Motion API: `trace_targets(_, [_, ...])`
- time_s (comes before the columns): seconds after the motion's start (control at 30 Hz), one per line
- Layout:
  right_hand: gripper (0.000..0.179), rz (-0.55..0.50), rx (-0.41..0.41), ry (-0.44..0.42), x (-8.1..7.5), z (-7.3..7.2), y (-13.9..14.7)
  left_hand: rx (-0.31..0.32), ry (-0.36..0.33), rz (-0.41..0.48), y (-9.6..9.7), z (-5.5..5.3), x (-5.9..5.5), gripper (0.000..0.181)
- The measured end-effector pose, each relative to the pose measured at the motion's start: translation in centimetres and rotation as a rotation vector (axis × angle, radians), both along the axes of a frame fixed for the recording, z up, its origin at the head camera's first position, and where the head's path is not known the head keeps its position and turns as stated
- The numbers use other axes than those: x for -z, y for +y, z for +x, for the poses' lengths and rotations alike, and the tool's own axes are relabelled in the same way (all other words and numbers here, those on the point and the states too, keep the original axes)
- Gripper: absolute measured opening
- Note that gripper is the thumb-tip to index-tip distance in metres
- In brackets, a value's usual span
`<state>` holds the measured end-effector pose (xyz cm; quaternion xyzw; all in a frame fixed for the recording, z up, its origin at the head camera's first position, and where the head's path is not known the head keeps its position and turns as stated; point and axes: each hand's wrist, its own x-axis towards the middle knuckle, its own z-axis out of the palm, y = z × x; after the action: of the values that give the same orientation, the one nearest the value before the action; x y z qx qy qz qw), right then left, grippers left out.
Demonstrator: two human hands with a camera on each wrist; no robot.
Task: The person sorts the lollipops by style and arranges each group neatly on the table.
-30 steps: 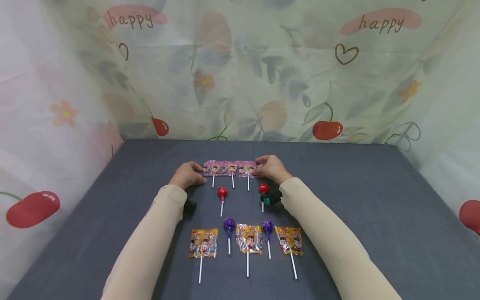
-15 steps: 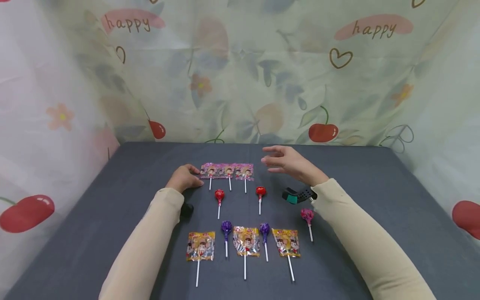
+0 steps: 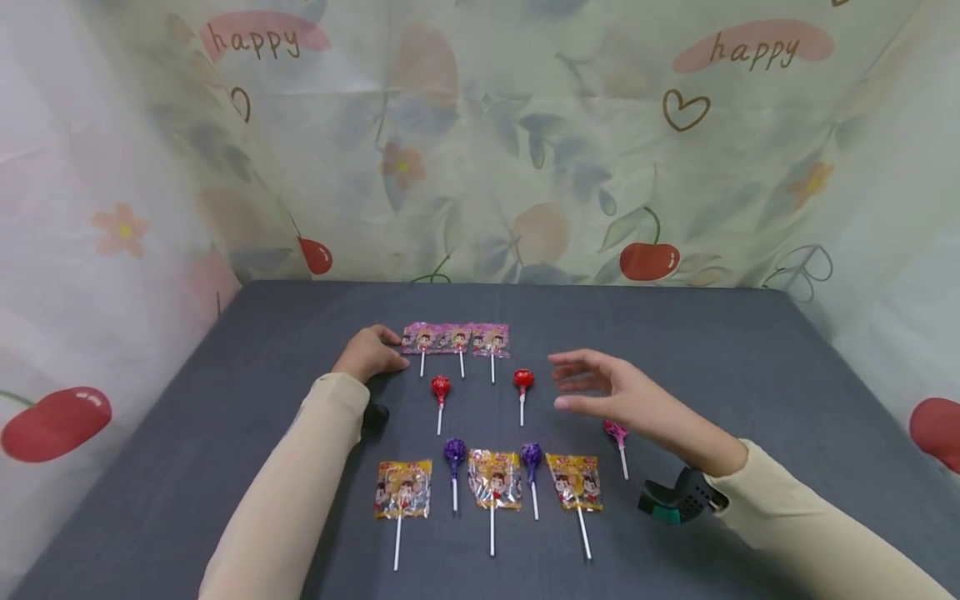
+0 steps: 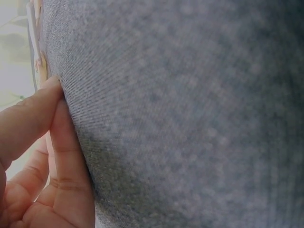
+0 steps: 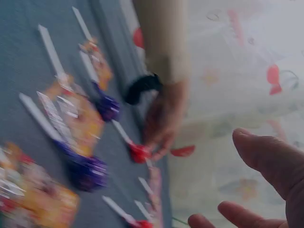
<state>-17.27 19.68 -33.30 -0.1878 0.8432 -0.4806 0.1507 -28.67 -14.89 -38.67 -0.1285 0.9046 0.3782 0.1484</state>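
Left hand (image 3: 367,354) sits at the left end of the pink packets (image 3: 456,338), thumb and forefinger spread, fingertips down at the edge (can't tell if pinching it). Those three packets lie in a row toward the far side of the table (image 3: 225,458), sticks toward the person. Right hand (image 3: 618,387), fingers loosely spread, is over the table near a red lollipop (image 3: 523,378), partly covering a pink lollipop (image 3: 616,430). Purple lollipops (image 3: 454,451) alternate with yellow packets (image 3: 495,475) up front.
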Motion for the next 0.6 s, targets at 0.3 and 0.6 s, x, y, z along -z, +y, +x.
trace_targets(0.3, [0.069,0.066,-0.1,-0.097,3.1,3.3,0.6,0.006,0.005,0.002,-0.1,0.2,-0.1,0.039])
trace_targets(0.6, [0.072,0.307,-0.145,0.128,5.0,5.1,0.6,-0.004,-0.004,0.009,0.0,0.1,0.1,0.039])
